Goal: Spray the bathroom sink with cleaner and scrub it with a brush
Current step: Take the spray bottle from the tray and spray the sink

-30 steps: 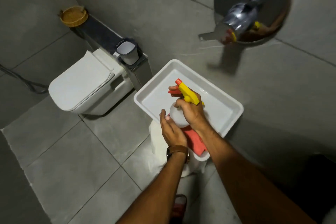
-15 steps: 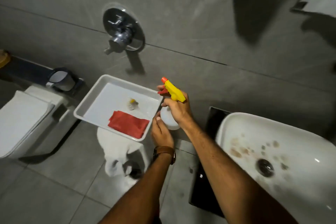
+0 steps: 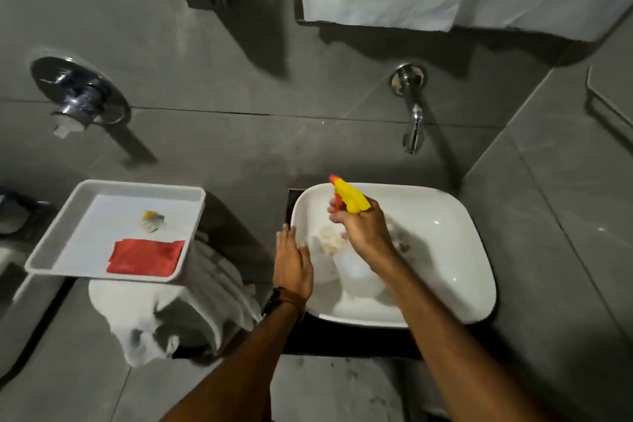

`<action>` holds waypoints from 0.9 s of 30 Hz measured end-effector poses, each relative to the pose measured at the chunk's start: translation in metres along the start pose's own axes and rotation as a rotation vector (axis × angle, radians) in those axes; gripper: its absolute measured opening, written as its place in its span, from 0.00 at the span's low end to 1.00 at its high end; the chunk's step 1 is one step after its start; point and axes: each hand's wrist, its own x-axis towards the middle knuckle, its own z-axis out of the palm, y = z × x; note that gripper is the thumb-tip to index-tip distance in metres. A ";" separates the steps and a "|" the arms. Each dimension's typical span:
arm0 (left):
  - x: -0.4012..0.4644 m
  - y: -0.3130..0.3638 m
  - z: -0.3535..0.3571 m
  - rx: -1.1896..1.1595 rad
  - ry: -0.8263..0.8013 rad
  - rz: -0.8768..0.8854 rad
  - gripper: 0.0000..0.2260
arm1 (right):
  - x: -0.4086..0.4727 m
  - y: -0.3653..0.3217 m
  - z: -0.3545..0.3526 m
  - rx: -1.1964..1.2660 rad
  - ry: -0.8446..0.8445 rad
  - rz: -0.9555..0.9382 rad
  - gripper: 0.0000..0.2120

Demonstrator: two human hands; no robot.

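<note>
**Hands at the sink: right holding spray bottle, left flat and empty**

Right hand closed around neck of spray bottle, fingers at the red trigger, yellow head and red nozzle aimed toward the back wall. Bottle's pale body hanging low over the bowl. Left hand spread flat, fingers together, lying on left rim of sink; nothing gripped. Brown strap on left wrist.

Sink white, rounded, set on dark counter. Brownish stains noted inside bowl near the right hand; drain partly hidden. Tap projecting from grey wall above.

Left of sink, well apart: white tray resting on draped white cloth. Inside tray: red rag at near edge, small brush with yellow handle beyond it, not touching.
</note>
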 end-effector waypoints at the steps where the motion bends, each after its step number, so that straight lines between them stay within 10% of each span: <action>1: -0.001 -0.003 0.001 0.019 -0.014 -0.038 0.23 | -0.010 0.006 -0.015 -0.017 0.005 0.044 0.28; 7: -0.004 -0.003 0.004 -0.024 0.004 -0.125 0.23 | -0.070 0.059 -0.083 -0.217 -0.020 0.298 0.13; 27: -0.008 -0.004 0.008 0.011 0.001 -0.179 0.23 | -0.021 0.045 -0.063 -0.151 0.020 0.432 0.21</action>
